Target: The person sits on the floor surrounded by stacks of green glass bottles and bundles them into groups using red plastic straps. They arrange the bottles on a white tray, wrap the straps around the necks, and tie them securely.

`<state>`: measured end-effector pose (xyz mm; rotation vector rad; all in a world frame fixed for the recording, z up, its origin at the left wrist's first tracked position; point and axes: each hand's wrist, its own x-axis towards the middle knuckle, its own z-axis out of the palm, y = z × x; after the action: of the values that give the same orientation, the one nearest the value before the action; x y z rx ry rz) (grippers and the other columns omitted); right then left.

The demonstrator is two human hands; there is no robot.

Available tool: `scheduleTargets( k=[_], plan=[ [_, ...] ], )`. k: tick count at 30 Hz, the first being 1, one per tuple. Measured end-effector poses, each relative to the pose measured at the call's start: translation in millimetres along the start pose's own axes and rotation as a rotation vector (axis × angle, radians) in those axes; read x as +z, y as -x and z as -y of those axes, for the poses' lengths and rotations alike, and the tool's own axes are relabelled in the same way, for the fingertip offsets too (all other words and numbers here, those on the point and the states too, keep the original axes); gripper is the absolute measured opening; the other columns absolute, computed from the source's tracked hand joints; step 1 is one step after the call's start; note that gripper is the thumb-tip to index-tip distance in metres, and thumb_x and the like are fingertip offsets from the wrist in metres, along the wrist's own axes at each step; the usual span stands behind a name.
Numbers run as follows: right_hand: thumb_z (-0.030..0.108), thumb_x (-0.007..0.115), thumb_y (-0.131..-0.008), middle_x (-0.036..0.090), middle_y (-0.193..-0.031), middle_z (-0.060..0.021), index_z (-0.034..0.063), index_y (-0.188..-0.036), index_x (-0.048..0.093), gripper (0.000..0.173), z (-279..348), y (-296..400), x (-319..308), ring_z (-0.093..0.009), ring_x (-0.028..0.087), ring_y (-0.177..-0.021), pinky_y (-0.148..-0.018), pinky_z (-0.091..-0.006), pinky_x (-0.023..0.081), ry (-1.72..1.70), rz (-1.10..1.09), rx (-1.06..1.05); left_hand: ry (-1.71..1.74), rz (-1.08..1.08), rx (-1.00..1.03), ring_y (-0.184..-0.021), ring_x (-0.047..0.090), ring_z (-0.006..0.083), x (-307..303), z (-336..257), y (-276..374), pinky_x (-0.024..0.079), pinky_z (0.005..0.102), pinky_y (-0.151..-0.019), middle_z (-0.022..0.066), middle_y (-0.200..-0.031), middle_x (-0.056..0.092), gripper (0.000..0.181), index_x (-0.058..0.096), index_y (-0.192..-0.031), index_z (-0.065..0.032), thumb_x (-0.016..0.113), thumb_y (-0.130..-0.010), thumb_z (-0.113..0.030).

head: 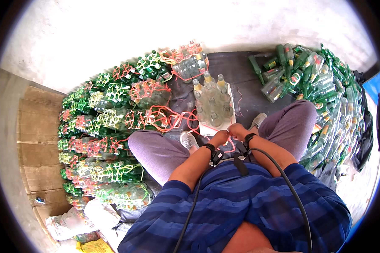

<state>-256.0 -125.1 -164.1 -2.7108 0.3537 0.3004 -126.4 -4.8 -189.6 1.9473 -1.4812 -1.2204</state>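
Between my knees, my left hand (220, 138) and my right hand (237, 131) meet, both pinching a thin red plastic cord (229, 141). Its loose end hangs in a curl below my fingers. Just beyond my hands, several clear glass bottles (212, 102) stand upright in a tight group on a white board (205, 130). Some of these have a yellowish band at the neck. Left of the board lies a loose tangle of red cord (177, 118), with strands reaching towards the bottles. The exact grip of my fingertips is too small to make out.
On the left stand rows of green bottles (107, 159) and clear bottles tied with red and yellow-green cord. A bound bundle of clear bottles (190, 64) stands by the wall. Loose bottles (323, 91) are heaped at right on a dark sheet (228, 63). Cardboard (36, 136) lines the left wall.
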Motion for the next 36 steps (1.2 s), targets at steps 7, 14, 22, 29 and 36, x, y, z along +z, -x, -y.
scheduleTargets(
  k=[7, 14, 22, 29, 36],
  plan=[
    [0.019, 0.08, -0.068, 0.07, -0.075, -0.0096, 0.0149, -0.073, 0.072, 0.01, -49, -24, 83, -0.03, 0.068, -0.076, -0.068, -0.0416, 0.053, -0.073, -0.036, 0.057, 0.559, 0.187, -0.424, -0.072, 0.068, 0.0198, -27, -53, 19, 0.05, 0.0332, -0.059, 0.0113, -0.088, 0.068, 0.027, 0.059, -0.121, -0.0083, 0.048, -0.101, -0.023],
    [0.015, 0.076, -0.074, 0.07, -0.072, -0.0071, 0.0124, -0.072, 0.071, 0.005, -2, -5, 20, -0.025, 0.069, -0.068, -0.061, -0.0402, 0.053, -0.137, 0.221, 0.127, 0.169, -0.055, -0.049, -0.084, 0.066, 0.0242, -18, -21, 31, 0.052, 0.0372, -0.073, 0.0185, -0.105, 0.067, 0.037, 0.053, -0.132, -0.0052, 0.054, -0.1, -0.023],
    [0.012, 0.069, -0.081, 0.069, -0.077, -0.0099, 0.0065, -0.077, 0.069, 0.007, 3, -21, 55, -0.026, 0.068, -0.069, -0.059, -0.04, 0.053, -1.415, 0.243, 0.678, 0.264, 0.009, -0.305, -0.071, 0.067, 0.0227, -44, -38, 68, 0.053, 0.0369, -0.061, 0.0143, -0.089, 0.068, 0.028, 0.058, -0.108, -0.0004, 0.066, -0.091, -0.022],
    [0.014, 0.073, -0.073, 0.067, -0.077, -0.0126, 0.0079, -0.074, 0.067, 0.008, -60, -54, 161, -0.031, 0.065, -0.072, -0.06, -0.0412, 0.05, -0.558, -0.06, -0.087, 0.889, 0.234, -0.296, -0.06, 0.06, 0.0116, -48, -37, 62, 0.046, 0.0263, -0.05, -0.0003, -0.083, 0.064, 0.014, 0.065, -0.097, -0.0095, 0.069, -0.09, -0.021],
    [0.014, 0.062, -0.089, 0.055, -0.059, -0.0107, 0.0001, -0.07, 0.062, 0.024, -22, -19, 76, -0.019, 0.05, -0.047, -0.041, -0.0367, 0.033, -0.863, 0.037, 0.065, 1.068, 0.28, -0.443, -0.054, 0.052, 0.01, -44, -54, 58, 0.04, 0.0234, -0.048, -0.0011, -0.074, 0.058, 0.007, 0.064, -0.098, -0.0086, 0.064, -0.091, -0.013]
  ],
)
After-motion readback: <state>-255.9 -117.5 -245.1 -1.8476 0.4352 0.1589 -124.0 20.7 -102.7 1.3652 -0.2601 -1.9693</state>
